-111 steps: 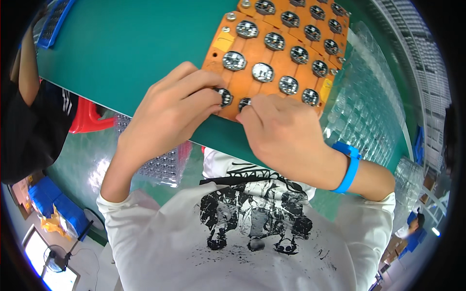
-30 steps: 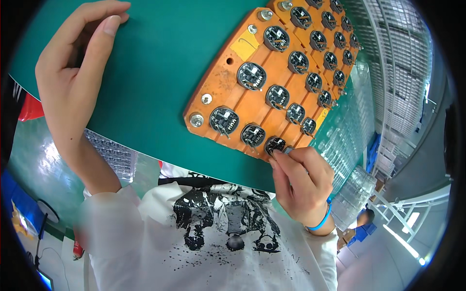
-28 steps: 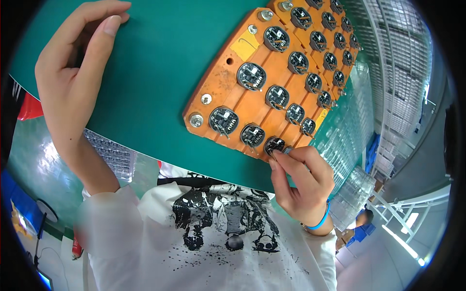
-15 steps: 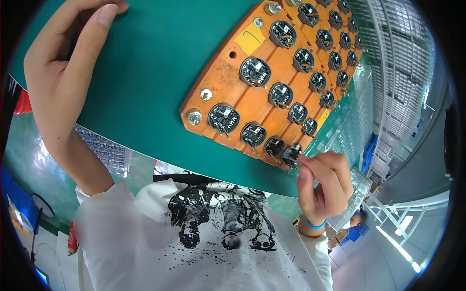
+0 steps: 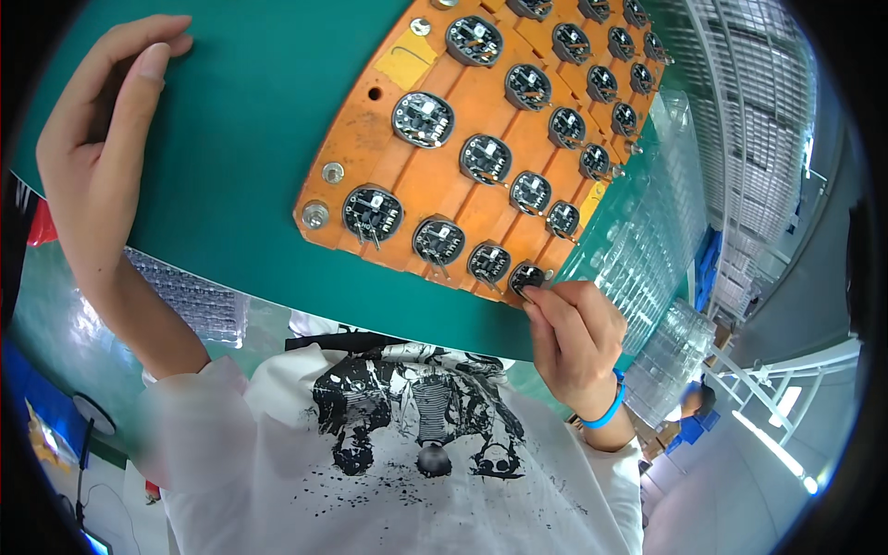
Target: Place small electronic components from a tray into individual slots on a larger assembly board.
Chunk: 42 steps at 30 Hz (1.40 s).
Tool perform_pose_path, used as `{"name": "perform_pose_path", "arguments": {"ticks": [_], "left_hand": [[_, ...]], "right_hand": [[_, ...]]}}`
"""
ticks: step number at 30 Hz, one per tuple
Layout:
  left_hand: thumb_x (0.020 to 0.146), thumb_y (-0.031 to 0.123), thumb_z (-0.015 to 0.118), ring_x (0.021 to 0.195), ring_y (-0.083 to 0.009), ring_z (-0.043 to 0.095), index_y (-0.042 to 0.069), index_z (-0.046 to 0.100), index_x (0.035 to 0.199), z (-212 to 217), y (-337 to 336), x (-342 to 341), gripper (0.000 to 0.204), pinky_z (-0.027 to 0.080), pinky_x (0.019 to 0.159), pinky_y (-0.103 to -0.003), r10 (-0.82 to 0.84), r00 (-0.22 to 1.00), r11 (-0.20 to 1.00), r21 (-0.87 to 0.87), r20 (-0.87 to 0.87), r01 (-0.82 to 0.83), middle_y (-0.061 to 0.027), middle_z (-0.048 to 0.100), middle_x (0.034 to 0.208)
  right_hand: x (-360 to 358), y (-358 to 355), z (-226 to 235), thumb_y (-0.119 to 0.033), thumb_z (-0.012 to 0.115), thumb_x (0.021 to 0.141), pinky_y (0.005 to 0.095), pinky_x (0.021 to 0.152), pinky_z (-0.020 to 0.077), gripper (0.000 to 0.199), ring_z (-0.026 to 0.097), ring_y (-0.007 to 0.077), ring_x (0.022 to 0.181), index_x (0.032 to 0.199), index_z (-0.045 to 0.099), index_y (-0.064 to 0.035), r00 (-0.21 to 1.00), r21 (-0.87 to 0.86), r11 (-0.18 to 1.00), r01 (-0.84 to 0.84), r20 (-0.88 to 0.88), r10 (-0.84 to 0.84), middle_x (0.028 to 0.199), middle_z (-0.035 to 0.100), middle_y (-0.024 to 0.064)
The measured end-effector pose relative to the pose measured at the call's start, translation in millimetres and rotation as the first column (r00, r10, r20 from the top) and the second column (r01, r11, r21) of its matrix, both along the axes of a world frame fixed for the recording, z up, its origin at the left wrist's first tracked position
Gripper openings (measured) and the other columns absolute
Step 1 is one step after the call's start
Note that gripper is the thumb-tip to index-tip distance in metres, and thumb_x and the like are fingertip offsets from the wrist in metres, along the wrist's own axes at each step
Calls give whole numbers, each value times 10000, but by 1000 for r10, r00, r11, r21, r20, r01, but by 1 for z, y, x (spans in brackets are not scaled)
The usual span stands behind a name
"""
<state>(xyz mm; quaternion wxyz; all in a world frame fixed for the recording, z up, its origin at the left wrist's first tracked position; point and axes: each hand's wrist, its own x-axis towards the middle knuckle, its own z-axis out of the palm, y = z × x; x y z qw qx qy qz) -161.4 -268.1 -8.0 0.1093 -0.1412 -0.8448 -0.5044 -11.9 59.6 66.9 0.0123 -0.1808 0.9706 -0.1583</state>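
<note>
An orange fixture plate (image 5: 356, 139) lies on the green tabletop (image 5: 231, 185), its pockets holding rows of small round black circuit boards with thin metal pins or wires. My right hand (image 5: 580, 342), with a blue band at the wrist, is at the plate's near right corner. Its thumb and fingertips pinch the edge of the round circuit board (image 5: 526, 275) in the corner pocket, hiding part of it. My left hand (image 5: 102, 129) rests at the far left of the tabletop, away from the plate. Its fingers are loosely curved, the thumb apart, and nothing shows in it.
Stacked clear plastic trays (image 5: 643, 222) stand right of the plate, with more clear trays (image 5: 661, 370) below them. Another clear tray (image 5: 190, 296) shows beyond the table's near left edge. Metal pegs (image 5: 315, 215) stick up from the plate's left end. A person (image 5: 698, 400) is in the right background.
The circuit board at my right fingertips was tilted up over the corner pocket and now sits lower in it. The plate and both hands appear further left in the view.
</note>
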Motion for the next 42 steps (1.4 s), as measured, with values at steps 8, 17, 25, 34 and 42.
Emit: {"name": "perform_pose_path", "arguments": {"ticks": [8,17,25,34,42], "left_hand": [[729,20,707,895,-243,595,-5,675,980,31,51,77,254,480,785,-387,-424,868,899,-237,-259,368,-109,662,963],[695,74,695,932,-248,586,-1,703,955,30,113,84,270,454,760,-421,-664,685,693,-592,-301,412,-72,651,1005],[677,98,748,956,-254,576,7,663,981,51,117,103,328,446,800,-390,-516,820,748,-597,-246,291,-90,626,980],[672,221,899,1442,-460,210,-95,165,1498,7,145,179,1150,201,1174,-515,328,932,851,-475,152,-222,-300,249,1535],[611,260,934,1466,-477,112,-110,61,1506,-4,164,173,1304,151,1190,-525,356,916,873,-416,185,-255,-331,127,1562]], "right_hand": [[11,4,-9,-87,812,719,322,512,439,399,579,230,621,1061,660,50,997,-143,989,29,-68,-39,820,630,119],[37,5,-14,26,703,703,310,457,442,223,561,199,522,926,704,41,986,-491,856,-160,-125,112,724,617,93],[71,-4,-54,15,713,722,323,495,475,266,591,204,579,987,687,23,998,-750,659,-58,-34,49,738,569,57],[89,27,-68,30,700,725,327,489,470,251,580,206,536,969,707,-28,998,-797,604,-25,11,56,706,595,57],[75,143,24,-86,730,773,338,567,520,162,652,237,669,934,729,-60,951,-705,709,-17,207,229,802,670,82]]}}
